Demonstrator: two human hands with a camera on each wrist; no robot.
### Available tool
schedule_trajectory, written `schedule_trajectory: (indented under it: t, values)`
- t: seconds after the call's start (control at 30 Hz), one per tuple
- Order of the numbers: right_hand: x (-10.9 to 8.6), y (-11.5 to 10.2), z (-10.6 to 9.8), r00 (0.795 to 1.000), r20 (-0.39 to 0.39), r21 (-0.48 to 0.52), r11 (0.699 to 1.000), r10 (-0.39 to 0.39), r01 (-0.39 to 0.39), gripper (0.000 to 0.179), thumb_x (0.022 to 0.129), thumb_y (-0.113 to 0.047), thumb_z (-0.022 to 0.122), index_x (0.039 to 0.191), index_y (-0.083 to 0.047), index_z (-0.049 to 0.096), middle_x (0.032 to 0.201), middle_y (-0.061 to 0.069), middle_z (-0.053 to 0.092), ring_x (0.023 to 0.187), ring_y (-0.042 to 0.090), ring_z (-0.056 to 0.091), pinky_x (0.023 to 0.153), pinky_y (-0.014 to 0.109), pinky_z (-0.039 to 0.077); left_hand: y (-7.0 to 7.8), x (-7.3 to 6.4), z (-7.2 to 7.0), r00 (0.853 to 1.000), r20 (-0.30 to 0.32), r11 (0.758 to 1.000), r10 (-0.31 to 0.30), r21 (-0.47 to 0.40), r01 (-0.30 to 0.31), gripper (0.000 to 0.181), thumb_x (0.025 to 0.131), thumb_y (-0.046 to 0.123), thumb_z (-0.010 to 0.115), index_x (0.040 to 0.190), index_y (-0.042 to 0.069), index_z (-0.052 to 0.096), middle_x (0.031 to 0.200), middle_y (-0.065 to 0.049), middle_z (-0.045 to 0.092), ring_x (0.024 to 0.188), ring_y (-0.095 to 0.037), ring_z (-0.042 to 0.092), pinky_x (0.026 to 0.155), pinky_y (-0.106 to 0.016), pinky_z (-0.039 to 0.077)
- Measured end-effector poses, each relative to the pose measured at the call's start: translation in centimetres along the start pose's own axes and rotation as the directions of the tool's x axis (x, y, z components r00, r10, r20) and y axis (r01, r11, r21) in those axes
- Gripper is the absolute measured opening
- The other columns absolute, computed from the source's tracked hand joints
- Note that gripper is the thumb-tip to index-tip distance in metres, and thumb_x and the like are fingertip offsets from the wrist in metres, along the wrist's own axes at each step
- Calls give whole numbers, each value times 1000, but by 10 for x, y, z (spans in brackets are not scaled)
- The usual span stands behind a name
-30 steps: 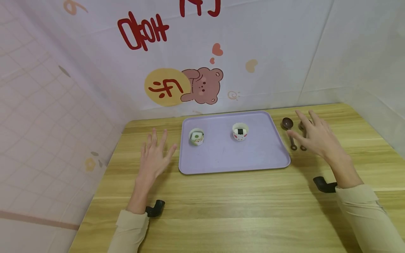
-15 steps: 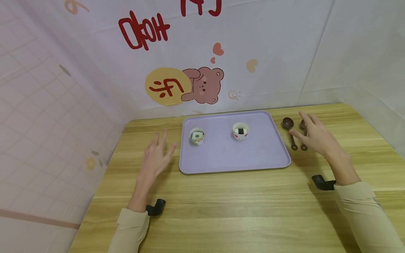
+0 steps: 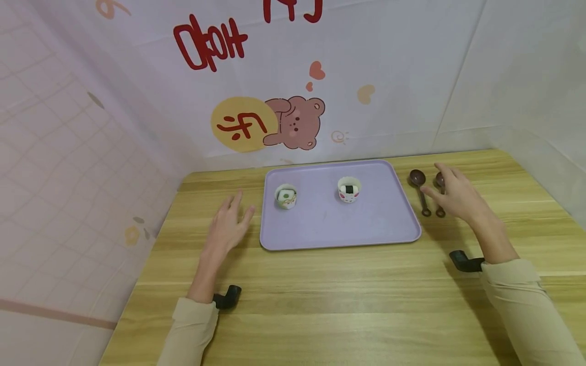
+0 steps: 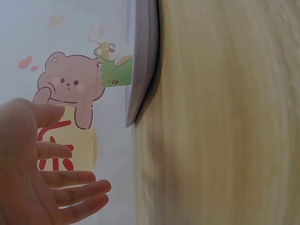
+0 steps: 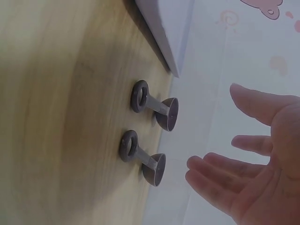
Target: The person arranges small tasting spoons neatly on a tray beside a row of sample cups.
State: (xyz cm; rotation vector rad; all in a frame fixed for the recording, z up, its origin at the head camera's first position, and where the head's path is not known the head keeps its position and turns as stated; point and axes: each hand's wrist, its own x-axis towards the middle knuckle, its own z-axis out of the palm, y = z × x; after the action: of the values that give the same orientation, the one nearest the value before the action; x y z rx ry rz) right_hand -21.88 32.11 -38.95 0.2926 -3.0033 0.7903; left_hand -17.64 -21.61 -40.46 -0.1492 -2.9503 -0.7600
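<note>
Keeping thumbs apart, left hand [image 3: 225, 226] and right hand [image 3: 460, 197] show fingers less spread than before.

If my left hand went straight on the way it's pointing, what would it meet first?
Probably the printed cloth behind the table: your left hand seems aimed just left of the purple tray, though its height is hard to judge.

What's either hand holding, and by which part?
Nothing is held: the left hand is beside the lavender tray; the right hand hovers near the two brown measuring spoons, touching neither.
</note>
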Motion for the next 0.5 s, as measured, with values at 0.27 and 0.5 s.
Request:
schedule_trajectory:
  t: [0.27, 0.5]
  values:
    - [4, 4, 5, 999, -33, 20, 1000, -24, 24, 77, 103, -33, 59, 148, 19, 24, 125, 43, 45, 114, 58, 45, 91, 72, 38, -1, 3, 3, 1000, 24, 998, -8, -67, 10, 67, 107, 42, 46, 159, 6, 25, 155, -31, 31, 140, -50, 33, 110, -67, 31]
    - [8, 6, 7, 999, 5, 22, 999, -35, 35, 72, 104, -28, 58, 142, 25, 28, 110, 36, 51, 97, 50, 53, 84, 64, 45, -3, 4, 6, 999, 32, 992, -13, -126, 17, 65, 107, 36, 49, 158, 3, 27, 155, -31, 31, 138, -48, 37, 112, -65, 30]
